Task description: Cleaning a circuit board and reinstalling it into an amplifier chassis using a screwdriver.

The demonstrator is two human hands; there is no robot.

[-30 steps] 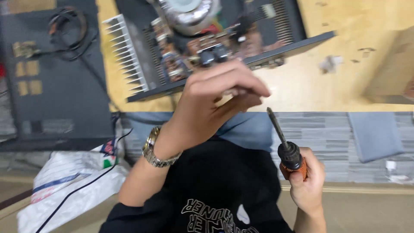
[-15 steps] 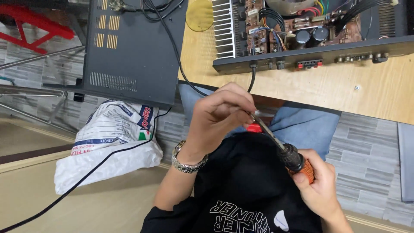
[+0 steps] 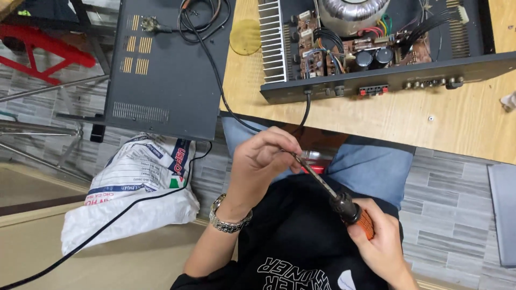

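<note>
My right hand [image 3: 380, 243] grips the orange and black handle of a screwdriver [image 3: 344, 203] over my lap. Its dark shaft slants up and left to my left hand [image 3: 262, 163], whose fingers pinch the tip; whether something small sits between them is hidden. A metal watch [image 3: 228, 221] is on my left wrist. An opened black amplifier [image 3: 376, 48], with heat sink fins, a round transformer, capacitors and coloured wiring, rests on the wooden table [image 3: 376, 121] just beyond my hands.
The amplifier's black metal cover [image 3: 161, 75] lies at the table's left edge with a coiled black cable [image 3: 207, 32] on it. A white plastic bag [image 3: 134, 188] sits on the tiled floor. A red frame [image 3: 43, 53] stands at far left. A small screw [image 3: 430, 117] lies on the table.
My left hand came down from the amplifier to the screwdriver's tip and now pinches it. The view swung left and down, bringing the cover and bag into sight.
</note>
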